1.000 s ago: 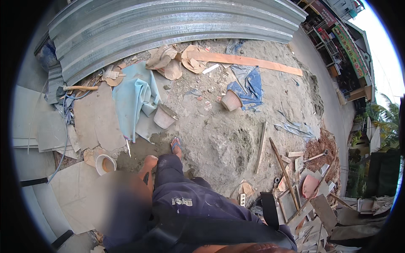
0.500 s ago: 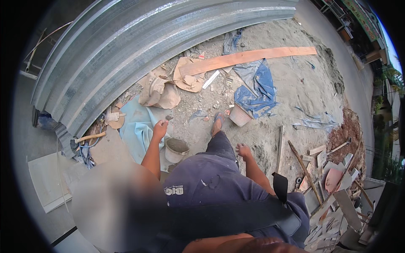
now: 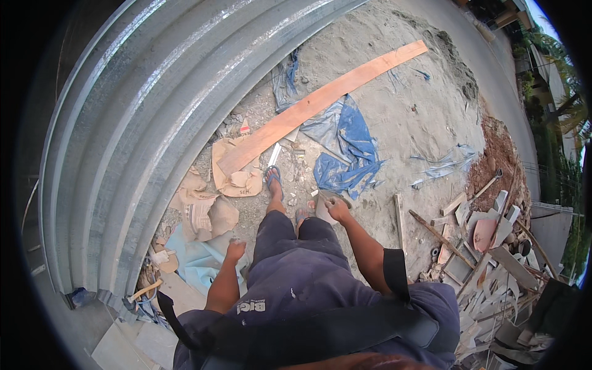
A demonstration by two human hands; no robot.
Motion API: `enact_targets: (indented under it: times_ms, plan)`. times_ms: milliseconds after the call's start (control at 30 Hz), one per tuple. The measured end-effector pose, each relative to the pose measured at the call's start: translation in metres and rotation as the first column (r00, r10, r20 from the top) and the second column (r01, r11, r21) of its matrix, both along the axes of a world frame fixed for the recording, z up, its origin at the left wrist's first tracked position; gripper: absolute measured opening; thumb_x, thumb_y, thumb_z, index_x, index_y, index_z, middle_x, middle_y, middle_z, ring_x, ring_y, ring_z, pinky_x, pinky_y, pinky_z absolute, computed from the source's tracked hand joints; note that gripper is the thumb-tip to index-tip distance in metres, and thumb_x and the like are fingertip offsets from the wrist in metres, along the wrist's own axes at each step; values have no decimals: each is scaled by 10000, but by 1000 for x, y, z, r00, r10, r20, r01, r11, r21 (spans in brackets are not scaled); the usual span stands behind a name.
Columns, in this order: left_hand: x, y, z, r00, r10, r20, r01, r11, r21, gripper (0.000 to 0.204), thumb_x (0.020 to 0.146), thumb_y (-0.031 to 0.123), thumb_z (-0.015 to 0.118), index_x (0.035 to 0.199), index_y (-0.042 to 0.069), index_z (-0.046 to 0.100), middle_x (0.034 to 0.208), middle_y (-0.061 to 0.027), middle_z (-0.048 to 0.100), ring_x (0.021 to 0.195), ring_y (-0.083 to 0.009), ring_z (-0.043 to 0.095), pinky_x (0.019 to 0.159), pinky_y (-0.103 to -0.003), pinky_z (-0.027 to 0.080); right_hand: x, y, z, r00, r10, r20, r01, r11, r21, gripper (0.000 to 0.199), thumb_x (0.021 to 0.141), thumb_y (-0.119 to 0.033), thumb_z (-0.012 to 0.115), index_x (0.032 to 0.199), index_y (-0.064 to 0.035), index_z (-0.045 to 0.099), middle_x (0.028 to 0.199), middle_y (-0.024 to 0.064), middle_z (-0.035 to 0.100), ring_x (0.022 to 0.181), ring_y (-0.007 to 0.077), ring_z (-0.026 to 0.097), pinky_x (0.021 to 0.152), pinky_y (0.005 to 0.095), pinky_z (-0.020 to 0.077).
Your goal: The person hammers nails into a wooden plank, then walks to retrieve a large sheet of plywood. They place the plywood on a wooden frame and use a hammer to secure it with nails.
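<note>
My left hand (image 3: 236, 250) hangs beside my left thigh, its fingers curled in. What it holds, if anything, is hidden. A creased light-blue sheet (image 3: 196, 262) lies on the ground just left of it. In front of my right leg, my right hand (image 3: 337, 209) reaches forward with fingers loosely apart. It appears over a pale bucket (image 3: 323, 213), mostly hidden by the hand and arm; whether they touch I cannot tell. A crumpled blue tarp (image 3: 351, 148) lies against the bucket's far side. My sandalled feet stand on the gritty ground.
A long orange-brown plank (image 3: 327, 105) lies across torn brown paper (image 3: 237, 169) and a sand heap (image 3: 394, 92). Corrugated metal sheeting (image 3: 142, 123) curves along the left. At right are wooden sticks (image 3: 441, 237), a shovel (image 3: 490, 182) and broken scrap (image 3: 512, 265).
My view has turned and moved forward, with one foot now ahead beside the torn paper. My right hand has come forward to the bucket. The mortar-filled bucket by my left arm is out of sight.
</note>
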State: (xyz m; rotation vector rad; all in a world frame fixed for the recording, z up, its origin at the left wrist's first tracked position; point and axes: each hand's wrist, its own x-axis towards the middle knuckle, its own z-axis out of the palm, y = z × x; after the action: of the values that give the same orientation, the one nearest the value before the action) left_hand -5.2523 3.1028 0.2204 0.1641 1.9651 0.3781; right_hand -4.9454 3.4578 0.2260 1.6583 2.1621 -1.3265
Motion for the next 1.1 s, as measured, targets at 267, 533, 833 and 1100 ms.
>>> enact_targets:
  times_ms: [267,533,833,1100]
  plan:
    - [-220,344,-109,924,-24,-381,163,928,336,355,906,299,623,1112,12,664,1044,-193,706,987,-310,685,854,-377,522,-127,41,-69,999,-53,-5,53,987,153,392,867,-227,665,1169,0,562,1142,236,602,1124,415,538,966,470,423]
    - [-243,443,-407,770,-400,-497,498,864,76,547,893,380,633,1324,56,542,1362,-194,552,1256,-318,536,1046,-417,426,-185,99,-160,990,72,-122,-69,997,33,431,844,-181,691,1212,-7,548,1279,226,544,1181,404,512,1032,472,384]
    - [-267,496,-469,658,-602,-453,569,791,-224,578,764,345,790,1222,61,580,1254,-134,576,1204,-318,523,1002,-451,428,-202,177,-185,991,4,-136,-3,1000,9,367,828,-155,693,1146,-7,588,1218,208,579,1130,380,536,991,445,412]
    - [-187,453,-183,478,-331,-813,627,778,52,191,708,74,690,877,71,601,870,-125,538,885,-326,554,747,-445,428,-186,148,-159,1000,12,12,-12,1000,-21,370,903,-286,642,1138,-4,599,1132,188,630,1046,345,593,954,399,437]
